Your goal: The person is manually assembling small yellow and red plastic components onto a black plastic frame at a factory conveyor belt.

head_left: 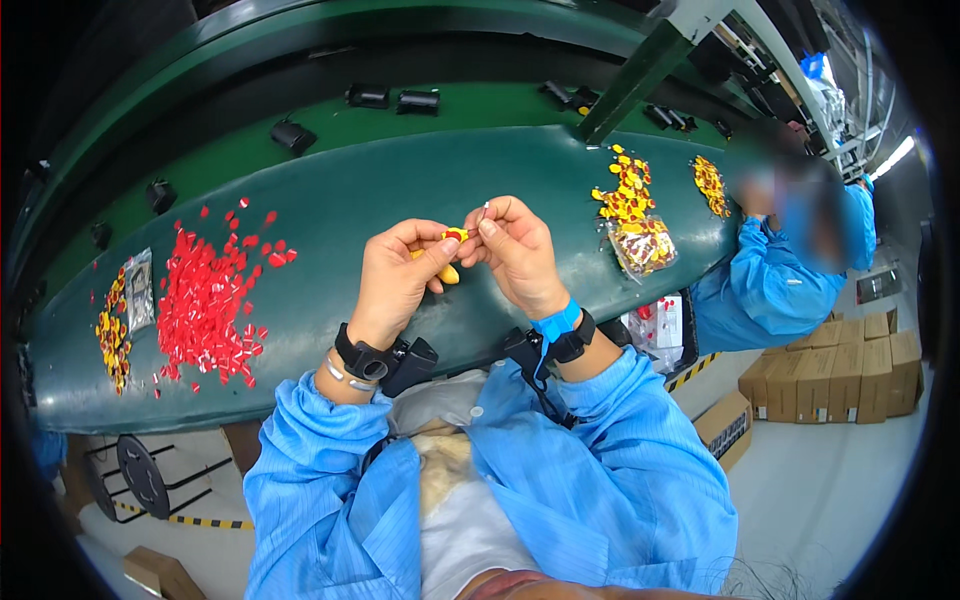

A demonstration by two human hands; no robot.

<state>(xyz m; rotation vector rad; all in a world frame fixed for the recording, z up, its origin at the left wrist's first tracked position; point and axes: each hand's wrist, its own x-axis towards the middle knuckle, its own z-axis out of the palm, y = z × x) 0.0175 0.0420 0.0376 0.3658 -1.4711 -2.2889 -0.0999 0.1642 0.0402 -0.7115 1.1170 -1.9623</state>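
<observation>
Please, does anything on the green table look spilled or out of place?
Possibly the small red-and-white pieces: they lie in a loose heap left of the left hand, with several strays scattered apart. This may be normal; nothing looks clearly damaged.

Right of the heap of red pieces [205,315], a broad bare stretch of green tabletop [325,210] gives a hand passage as far as the left hand [395,275] and right hand [522,265], which meet and block the way. Farther right of the heap, loose yellow pieces [630,195], a clear bag [643,250] and a green post [638,85] obstruct. Just left of the heap, a flat packet [140,290] leaves little room.
</observation>
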